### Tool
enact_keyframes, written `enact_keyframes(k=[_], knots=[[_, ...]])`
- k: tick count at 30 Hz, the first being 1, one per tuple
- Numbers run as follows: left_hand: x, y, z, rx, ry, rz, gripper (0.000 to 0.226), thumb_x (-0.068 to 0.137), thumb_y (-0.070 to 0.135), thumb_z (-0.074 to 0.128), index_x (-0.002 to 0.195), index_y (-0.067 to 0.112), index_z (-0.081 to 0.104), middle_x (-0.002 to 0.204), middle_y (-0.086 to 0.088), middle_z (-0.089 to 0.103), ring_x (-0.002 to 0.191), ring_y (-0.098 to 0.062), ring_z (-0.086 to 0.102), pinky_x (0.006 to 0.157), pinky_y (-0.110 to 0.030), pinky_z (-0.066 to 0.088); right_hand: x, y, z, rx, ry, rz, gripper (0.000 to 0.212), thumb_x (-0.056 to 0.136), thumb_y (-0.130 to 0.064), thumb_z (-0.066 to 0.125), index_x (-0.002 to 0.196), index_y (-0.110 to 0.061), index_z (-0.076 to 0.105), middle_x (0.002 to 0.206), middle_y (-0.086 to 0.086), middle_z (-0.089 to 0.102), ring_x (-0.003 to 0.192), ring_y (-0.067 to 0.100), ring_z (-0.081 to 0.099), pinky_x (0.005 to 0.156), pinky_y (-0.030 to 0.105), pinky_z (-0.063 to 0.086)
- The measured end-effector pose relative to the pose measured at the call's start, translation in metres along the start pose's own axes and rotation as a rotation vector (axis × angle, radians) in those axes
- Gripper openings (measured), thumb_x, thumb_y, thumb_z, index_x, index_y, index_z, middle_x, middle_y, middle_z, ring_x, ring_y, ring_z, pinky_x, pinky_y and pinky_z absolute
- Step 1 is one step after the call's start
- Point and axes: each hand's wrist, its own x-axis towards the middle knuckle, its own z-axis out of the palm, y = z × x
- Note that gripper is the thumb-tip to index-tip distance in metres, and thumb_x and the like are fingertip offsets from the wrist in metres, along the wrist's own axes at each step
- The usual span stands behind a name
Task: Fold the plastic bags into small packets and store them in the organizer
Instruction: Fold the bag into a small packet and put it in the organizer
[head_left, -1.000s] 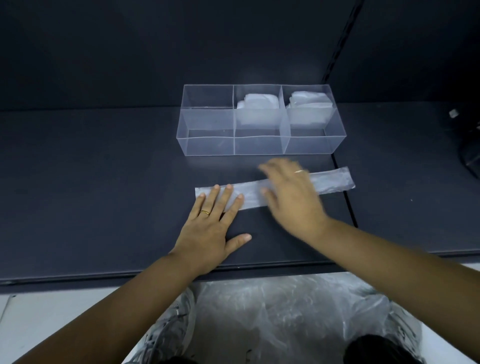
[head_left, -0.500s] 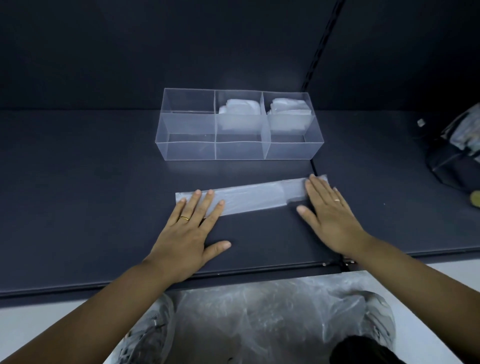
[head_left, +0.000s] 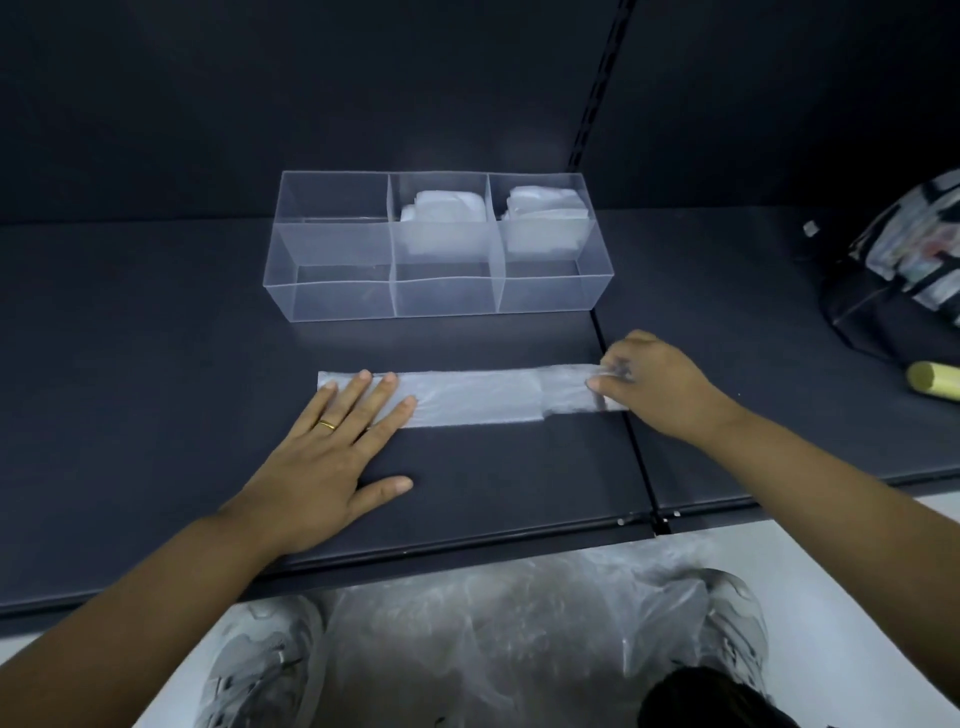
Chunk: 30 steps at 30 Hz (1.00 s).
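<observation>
Our right hand (head_left: 660, 384) had curled, pinching the plastic bag (head_left: 467, 397) at 3 o'clock to fold; our flat left hand (head_left: 332, 457) anchored 9 o'clock.

The organizer (head_left: 441, 288) stands at the back of the shelf (head_left: 156, 338), packets (head_left: 441, 208) in its rear middle and rear right compartments. Before it lies the bag strip (head_left: 478, 397), left hand (head_left: 332, 447) on its left end, right hand (head_left: 657, 384) pinching its right end. Far right sits a pouch (head_left: 898, 280), a roll (head_left: 932, 380) before it.
</observation>
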Motion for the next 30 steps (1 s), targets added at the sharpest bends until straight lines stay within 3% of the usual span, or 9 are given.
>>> enact_keyframes(k=[3, 7, 11, 14, 16, 19, 21, 24, 30], knots=[[0.002, -0.005, -0.009, -0.022, 0.004, 0.014, 0.079, 0.088, 0.070, 0.002, 0.153, 0.026, 0.004, 0.160, 0.005, -0.009, 0.145, -0.012, -0.019, 0.118, -0.036, -0.011, -0.034, -0.007, -0.013, 0.467, -0.166, 0.221, 0.017, 0.086, -0.016, 0.068, 0.072, -0.012, 0.060, 0.066, 0.003, 0.065, 0.057, 0.011, 0.054, 0.056, 0.021, 0.042], [0.009, 0.038, -0.027, -0.224, 0.095, 0.016, 0.083, 0.085, 0.071, 0.022, 0.151, 0.020, 0.022, 0.160, 0.005, -0.002, 0.146, -0.010, -0.013, 0.118, -0.031, -0.009, -0.082, -0.020, -0.017, 0.850, -0.382, 0.494, 0.006, 0.084, -0.009, 0.067, 0.087, -0.006, 0.063, 0.070, 0.009, 0.071, 0.054, 0.011, 0.062, 0.049, 0.017, 0.046], [0.011, 0.125, -0.034, -0.506, 0.118, 0.102, 0.088, 0.087, 0.060, 0.050, 0.153, 0.024, 0.004, 0.159, 0.011, -0.002, 0.143, 0.003, -0.011, 0.114, -0.014, -0.010, -0.110, -0.041, -0.023, 1.145, -0.637, 0.573, 0.036, 0.073, -0.017, 0.072, 0.103, 0.001, 0.065, 0.083, 0.015, 0.069, 0.059, 0.015, 0.063, 0.048, 0.019, 0.048], [0.005, 0.156, -0.042, -0.796, 0.280, -0.045, 0.066, 0.086, 0.034, 0.061, 0.147, 0.026, 0.035, 0.148, 0.010, 0.041, 0.136, 0.000, 0.034, 0.111, -0.013, 0.023, -0.115, -0.053, -0.027, 1.128, -0.751, 0.422, 0.050, 0.076, -0.027, 0.079, 0.114, 0.001, 0.065, 0.097, 0.015, 0.067, 0.077, 0.019, 0.063, 0.064, 0.024, 0.051], [0.003, 0.155, -0.051, -1.042, 0.320, -0.126, 0.046, 0.086, 0.019, 0.055, 0.131, 0.031, 0.057, 0.121, 0.014, 0.066, 0.109, -0.003, 0.061, 0.094, -0.021, 0.047, -0.109, -0.056, -0.030, 1.070, -0.685, 0.326, 0.045, 0.077, -0.039, 0.075, 0.107, -0.006, 0.070, 0.100, 0.015, 0.068, 0.086, 0.028, 0.062, 0.075, 0.033, 0.049], [0.007, 0.144, -0.063, -1.299, 0.296, -0.193, 0.026, 0.095, 0.014, 0.056, 0.107, 0.031, 0.072, 0.091, 0.018, 0.072, 0.084, 0.004, 0.063, 0.079, -0.014, 0.047, -0.092, -0.052, -0.028, 0.953, -0.383, 0.167, 0.043, 0.076, -0.047, 0.062, 0.106, -0.016, 0.068, 0.100, 0.000, 0.069, 0.079, 0.023, 0.056, 0.072, 0.031, 0.047], [0.013, 0.135, -0.067, -1.469, 0.242, -0.301, 0.022, 0.095, 0.018, 0.055, 0.094, 0.026, 0.075, 0.088, 0.015, 0.072, 0.082, 0.001, 0.062, 0.081, -0.014, 0.044, -0.083, -0.049, -0.019, 0.960, -0.446, 0.028, 0.044, 0.085, -0.039, 0.065, 0.125, -0.022, 0.057, 0.109, -0.010, 0.068, 0.072, 0.016, 0.054, 0.070, 0.025, 0.049], [0.021, 0.124, -0.061, -1.726, 0.130, -0.460, 0.024, 0.096, 0.024, 0.052, 0.103, 0.016, 0.073, 0.103, 0.001, 0.074, 0.103, -0.017, 0.067, 0.095, -0.030, 0.049, -0.079, -0.051, 0.009, 0.917, -0.636, 0.014, 0.046, 0.086, -0.020, 0.068, 0.129, -0.021, 0.050, 0.108, -0.003, 0.069, 0.065, 0.013, 0.056, 0.068, 0.025, 0.050], [0.033, 0.104, -0.041, -1.969, 0.052, -0.670, 0.025, 0.098, 0.017, 0.049, 0.113, 0.006, 0.065, 0.109, -0.011, 0.071, 0.102, -0.022, 0.068, 0.091, -0.035, 0.054, -0.076, -0.058, 0.052, 0.738, -0.373, 0.181, 0.010, 0.090, -0.006, 0.063, 0.100, -0.006, 0.059, 0.063, 0.002, 0.067, 0.051, 0.015, 0.062, 0.048, 0.026, 0.050]])
